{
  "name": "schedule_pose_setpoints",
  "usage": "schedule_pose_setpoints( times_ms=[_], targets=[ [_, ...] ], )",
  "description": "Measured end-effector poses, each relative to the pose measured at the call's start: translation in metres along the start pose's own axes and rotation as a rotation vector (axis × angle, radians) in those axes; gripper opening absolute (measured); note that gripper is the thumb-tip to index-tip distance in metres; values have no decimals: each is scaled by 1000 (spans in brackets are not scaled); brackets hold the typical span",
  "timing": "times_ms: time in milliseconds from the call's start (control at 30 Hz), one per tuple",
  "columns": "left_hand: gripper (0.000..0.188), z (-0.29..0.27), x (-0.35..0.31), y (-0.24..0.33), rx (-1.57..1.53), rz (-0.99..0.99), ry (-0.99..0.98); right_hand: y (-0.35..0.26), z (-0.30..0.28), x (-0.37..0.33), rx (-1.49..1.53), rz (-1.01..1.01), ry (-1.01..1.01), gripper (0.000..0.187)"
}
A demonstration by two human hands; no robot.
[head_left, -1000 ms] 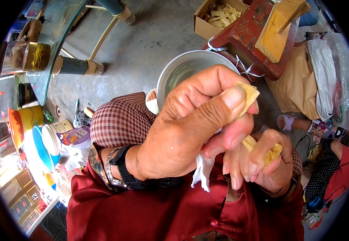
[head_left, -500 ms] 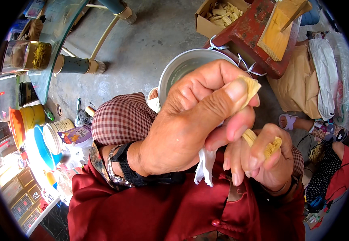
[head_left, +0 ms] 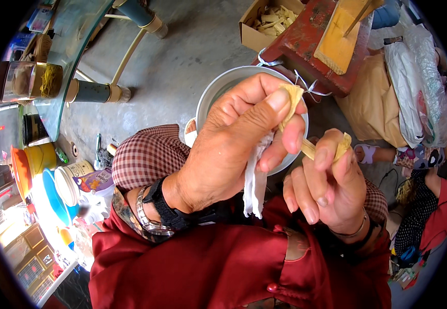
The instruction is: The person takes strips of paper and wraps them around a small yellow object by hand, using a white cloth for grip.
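Pale-yellow fibrous strip (head_left: 295,95), apparently one piece, spans both hands by the round basin (head_left: 201,106): left hand (head_left: 218,136) pinching it thumb-to-forefinger, white cloth (head_left: 254,190) hanging below; right hand (head_left: 331,190) clasping it between curled fingers. Light, even tension should prevent tearing.

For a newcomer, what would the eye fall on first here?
In the middle, the left hand pinches a pale yellow strip, a white cloth hanging beneath. Beside it, the right hand holds a yellow piece. Behind is a grey basin; at upper right, a red bench.
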State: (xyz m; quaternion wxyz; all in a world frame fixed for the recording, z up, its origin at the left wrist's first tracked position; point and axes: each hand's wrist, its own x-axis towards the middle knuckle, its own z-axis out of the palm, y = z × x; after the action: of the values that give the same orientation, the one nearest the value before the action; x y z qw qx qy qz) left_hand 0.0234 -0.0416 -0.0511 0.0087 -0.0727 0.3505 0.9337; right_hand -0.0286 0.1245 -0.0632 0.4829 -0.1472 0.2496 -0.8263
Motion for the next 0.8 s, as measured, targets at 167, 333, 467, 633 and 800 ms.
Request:
schedule_pose_setpoints(
  times_ms=[167,333,467,633,800],
  targets=[
    [24,0,3,-2,-17,9,16,-4,-4,-1,-32,-18,43,33],
    [30,8,4,-1,-7,-10,35,-10,-5,-2,-43,-13,67,32],
    [29,6,-3,3,48,-40,20,-13,0,-4,-4,55,54,30],
    [27,1,-3,0,-35,-6,-105,-14,1,-8,-4,120,12,32],
    [27,3,-6,1,-7,-54,-127,-14,2,-12,-91,144,-32,33]
  ],
)
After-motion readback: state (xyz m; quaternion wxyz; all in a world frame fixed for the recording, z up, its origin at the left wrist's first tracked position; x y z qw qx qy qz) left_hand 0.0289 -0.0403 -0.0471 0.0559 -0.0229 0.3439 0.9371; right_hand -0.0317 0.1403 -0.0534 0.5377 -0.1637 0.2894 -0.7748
